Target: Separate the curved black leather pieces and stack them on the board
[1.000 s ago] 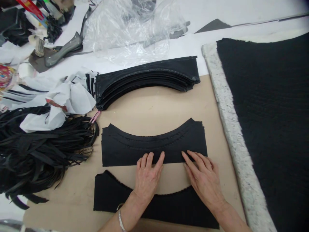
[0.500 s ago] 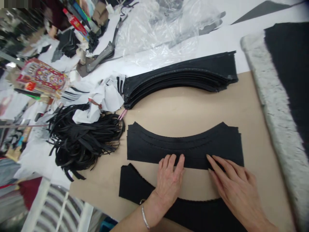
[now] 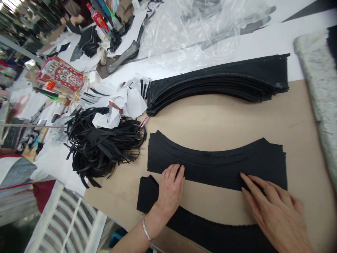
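Observation:
A curved black fabric piece (image 3: 216, 165) lies flat on the tan board (image 3: 216, 123), its concave edge facing away from me. My left hand (image 3: 171, 186) rests on the near edge of that piece, left of its middle, fingertips pressing down and no grip around it. Toward the right end, my right hand (image 3: 273, 203) lies with its fingers stretched over the same edge. Below, a second curved black fabric piece (image 3: 210, 228) lies partly under my forearm and right hand. A stack of black curved fabric pieces (image 3: 218, 82) sits beyond.
To the left is a heap of black fabric strips (image 3: 105, 144), with white scraps (image 3: 134, 102) above it. Clear plastic sheeting (image 3: 189, 28) covers the back. A red-labelled bottle (image 3: 98, 19) and a patterned red box (image 3: 63, 73) stand at upper left. A grey-white roll (image 3: 318, 80) borders the right.
My left hand has slid left along the near edge of the fabric piece. My right hand stays near its right part. The whole view has shifted, moving the scene rightward.

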A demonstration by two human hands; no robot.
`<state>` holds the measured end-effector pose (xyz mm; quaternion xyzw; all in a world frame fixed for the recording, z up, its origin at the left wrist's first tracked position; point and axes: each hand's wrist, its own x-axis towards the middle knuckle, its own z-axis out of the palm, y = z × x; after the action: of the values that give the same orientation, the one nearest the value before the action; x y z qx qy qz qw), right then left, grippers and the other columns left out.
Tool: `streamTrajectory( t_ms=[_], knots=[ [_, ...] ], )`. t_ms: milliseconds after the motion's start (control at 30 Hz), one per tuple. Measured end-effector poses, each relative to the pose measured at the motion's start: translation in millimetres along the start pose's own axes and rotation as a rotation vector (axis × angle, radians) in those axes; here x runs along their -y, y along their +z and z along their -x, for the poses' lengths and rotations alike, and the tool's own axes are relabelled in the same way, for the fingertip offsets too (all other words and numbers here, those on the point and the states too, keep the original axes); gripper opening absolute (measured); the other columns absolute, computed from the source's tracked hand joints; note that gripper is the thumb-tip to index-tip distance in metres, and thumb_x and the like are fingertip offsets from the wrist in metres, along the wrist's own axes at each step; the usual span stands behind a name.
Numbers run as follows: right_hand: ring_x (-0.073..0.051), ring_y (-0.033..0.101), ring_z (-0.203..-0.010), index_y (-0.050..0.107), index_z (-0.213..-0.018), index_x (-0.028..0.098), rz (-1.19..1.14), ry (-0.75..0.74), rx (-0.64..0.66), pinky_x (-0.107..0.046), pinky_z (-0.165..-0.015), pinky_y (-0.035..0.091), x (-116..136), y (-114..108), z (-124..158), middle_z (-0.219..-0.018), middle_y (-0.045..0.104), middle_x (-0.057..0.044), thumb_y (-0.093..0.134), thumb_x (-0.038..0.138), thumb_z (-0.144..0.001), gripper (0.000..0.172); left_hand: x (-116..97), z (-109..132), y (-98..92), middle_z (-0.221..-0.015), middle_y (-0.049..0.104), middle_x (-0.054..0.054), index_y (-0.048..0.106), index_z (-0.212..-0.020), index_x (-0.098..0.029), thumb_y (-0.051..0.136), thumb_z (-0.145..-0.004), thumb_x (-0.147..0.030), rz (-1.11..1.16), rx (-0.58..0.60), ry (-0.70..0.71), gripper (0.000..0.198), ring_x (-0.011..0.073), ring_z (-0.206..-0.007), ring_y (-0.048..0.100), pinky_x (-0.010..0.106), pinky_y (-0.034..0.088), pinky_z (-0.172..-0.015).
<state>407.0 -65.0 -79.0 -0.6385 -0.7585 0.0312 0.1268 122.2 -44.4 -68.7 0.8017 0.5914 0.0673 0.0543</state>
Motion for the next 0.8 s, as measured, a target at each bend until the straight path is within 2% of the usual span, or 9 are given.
streamTrajectory(
  t_ms=[167, 267, 367, 500, 667, 800],
  knots=[
    [-0.034, 0.053, -0.107, 0.044, -0.141, 0.026, -0.006, -0.015, 0.015, -0.051, -0.085, 0.036, 17, -4, -7, -0.122, 0.060, -0.010, 0.036, 0.035, -0.098, 0.045, -1, -5, -1.0, -0.130, 0.054, 0.011, 0.052, -0.134, -0.025, 0.051, -0.088, -0.008, 0.011, 0.020, 0.040, 0.049, 0.0257, -0.120, 0.050, 0.043, 0.051, -0.096],
    [-0.030, 0.053, -0.107, 0.044, -0.142, 0.028, -0.038, -0.105, 0.057, -0.048, -0.088, 0.037, 29, 3, -11, -0.124, 0.060, -0.007, 0.042, 0.029, -0.097, 0.045, 1, -8, 1.6, -0.132, 0.053, 0.010, 0.049, -0.137, -0.027, 0.053, -0.087, -0.009, -0.007, 0.078, 0.064, 0.053, 0.0275, -0.122, 0.048, 0.045, 0.050, -0.096],
    [-0.029, 0.052, -0.108, 0.045, -0.142, 0.027, -0.009, -0.159, 0.106, -0.047, -0.088, 0.037, 37, 12, -13, -0.126, 0.059, -0.007, 0.045, 0.025, -0.096, 0.046, 3, -10, 3.3, -0.131, 0.055, 0.009, 0.047, -0.139, -0.029, 0.053, -0.088, -0.011, -0.031, 0.087, 0.078, 0.054, 0.0275, -0.121, 0.049, 0.045, 0.049, -0.095],
    [-0.029, 0.051, -0.111, 0.043, -0.143, 0.027, 0.035, -0.171, 0.120, -0.048, -0.091, 0.036, 39, 17, -12, -0.130, 0.057, -0.007, 0.049, 0.024, -0.095, 0.048, 5, -12, 3.4, -0.130, 0.056, 0.009, 0.046, -0.139, -0.032, 0.054, -0.088, -0.013, -0.054, 0.071, 0.111, 0.055, 0.0277, -0.119, 0.050, 0.044, 0.050, -0.093],
    [-0.027, 0.053, -0.109, 0.045, -0.142, 0.029, 0.009, -0.150, 0.085, -0.047, -0.091, 0.036, 38, 17, -12, -0.126, 0.060, -0.005, 0.049, 0.027, -0.097, 0.046, 6, -12, 4.7, -0.129, 0.057, 0.009, 0.047, -0.139, -0.031, 0.054, -0.089, -0.015, -0.053, 0.068, 0.114, 0.054, 0.0283, -0.118, 0.051, 0.045, 0.049, -0.094],
    [-0.029, 0.053, -0.109, 0.038, -0.147, 0.029, 0.026, -0.170, 0.069, -0.049, -0.090, 0.036, 36, 20, -10, -0.128, 0.059, -0.006, 0.049, 0.027, -0.096, 0.052, 6, -9, 3.3, -0.133, 0.055, 0.009, 0.046, -0.140, -0.028, 0.053, -0.089, -0.014, -0.007, 0.078, 0.088, 0.054, 0.0279, -0.121, 0.049, 0.046, 0.049, -0.097]
  ],
)
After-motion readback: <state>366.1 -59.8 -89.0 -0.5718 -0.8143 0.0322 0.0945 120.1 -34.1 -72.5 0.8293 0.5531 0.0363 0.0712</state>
